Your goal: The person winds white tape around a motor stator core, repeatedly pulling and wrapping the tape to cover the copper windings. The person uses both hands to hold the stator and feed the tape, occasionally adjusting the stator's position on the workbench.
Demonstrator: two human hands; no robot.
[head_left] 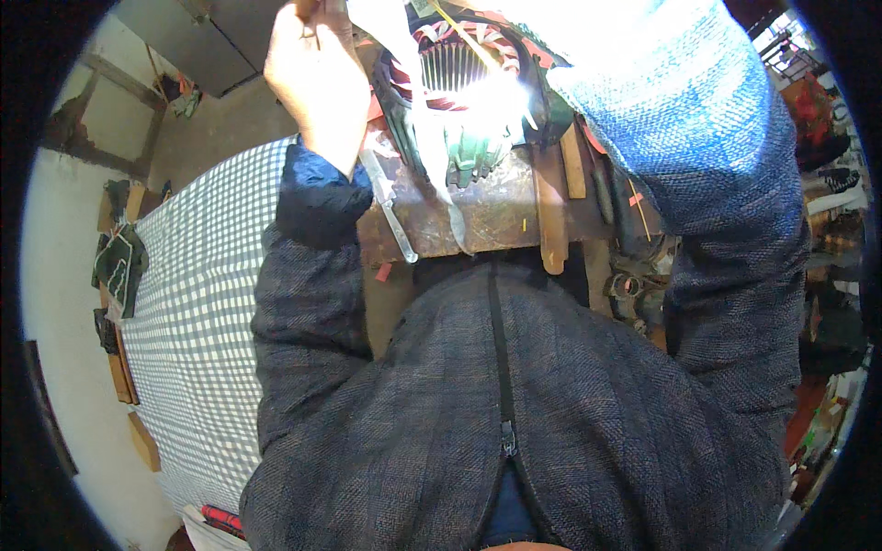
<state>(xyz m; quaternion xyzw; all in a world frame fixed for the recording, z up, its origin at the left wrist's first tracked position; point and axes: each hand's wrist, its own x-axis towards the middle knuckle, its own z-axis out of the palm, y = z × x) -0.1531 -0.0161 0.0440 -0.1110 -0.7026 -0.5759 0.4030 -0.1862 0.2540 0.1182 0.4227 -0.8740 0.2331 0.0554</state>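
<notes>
My left hand is raised at the top edge, fingers closed on a white tape strip that runs down across a motor stator and dangles over the bench's front. The stator has red-and-white wrapped windings round a slotted core, in a dark green housing. A thin yellow sleeve or stick crosses its upper part. My right sleeve reaches up beside the stator's right, the hand beyond view or lost in glare. Strong light washes out part of the housing.
The worn bench holds a knife, wooden strips and dark tools. A checked cloth covers a surface at left. Metal parts lie low to the right, and assorted clutter lines the right side.
</notes>
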